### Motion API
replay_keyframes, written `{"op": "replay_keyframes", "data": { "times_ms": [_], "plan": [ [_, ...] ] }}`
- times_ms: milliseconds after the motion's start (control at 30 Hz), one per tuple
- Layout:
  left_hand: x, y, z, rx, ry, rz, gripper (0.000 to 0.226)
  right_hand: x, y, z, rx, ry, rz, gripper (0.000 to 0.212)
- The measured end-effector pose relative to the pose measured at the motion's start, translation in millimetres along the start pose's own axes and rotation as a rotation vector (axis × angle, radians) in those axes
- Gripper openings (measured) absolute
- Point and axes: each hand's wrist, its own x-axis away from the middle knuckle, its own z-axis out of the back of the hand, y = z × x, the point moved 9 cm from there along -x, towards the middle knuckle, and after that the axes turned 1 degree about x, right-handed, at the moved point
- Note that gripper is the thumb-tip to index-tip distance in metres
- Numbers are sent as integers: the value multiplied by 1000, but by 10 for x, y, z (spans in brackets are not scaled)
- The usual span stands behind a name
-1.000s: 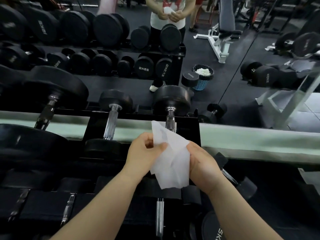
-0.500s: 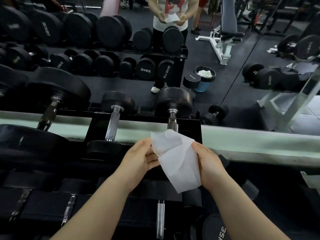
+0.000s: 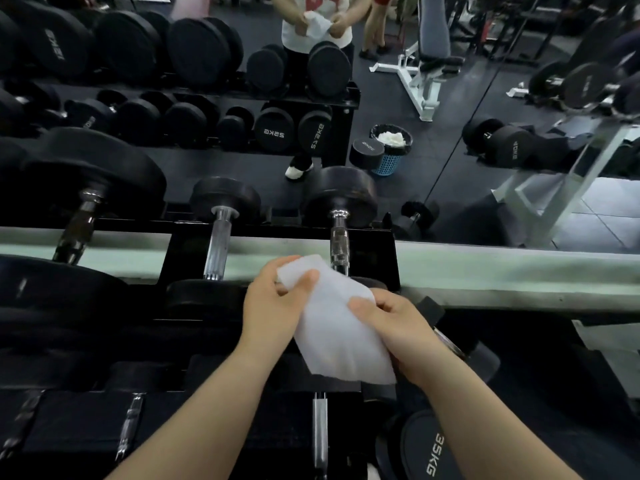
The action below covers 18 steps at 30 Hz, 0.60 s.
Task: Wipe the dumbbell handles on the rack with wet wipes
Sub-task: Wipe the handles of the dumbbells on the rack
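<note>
- One wet wipe [image 3: 336,327] over the rack [image 3: 180,244]; left grip [image 3: 273,306] pinches its 11 o'clock corner; right grip [image 3: 398,327] clasps its 3 o'clock edge
- Three upper-row dumbbell handles [image 3: 220,244] at 10 to 12 o'clock

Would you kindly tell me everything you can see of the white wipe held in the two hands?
The wipe is a thin, white, soft-looking sheet, partly unfolded and creased, held slantwise above the dumbbell rack. The left hand pinches its upper corner; the right hand grips its right side. Its lower edge hangs free. Only the hands appear to touch it.
</note>
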Motion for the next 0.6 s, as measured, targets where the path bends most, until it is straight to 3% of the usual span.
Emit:
{"op": "replay_keyframes", "data": {
  "times_ms": [100, 300, 433, 600],
  "plan": [
    [-13, -31, -48, -77, -40, -1, 8, -26, -40, 71, -33, 30, 9, 17],
    [104, -79, -161, -308, 7, -122, 23, -282, -22, 865, -256, 392, -4, 24],
    [98, -69, -452, -466, 17, -187, 25, -637, -283, 1129, 46, 475, 203, 34],
    [40, -51, -587, -673, 140, -355, 31, -1210, -654, 543, 492, 230, 591, 25]
  ]
}}
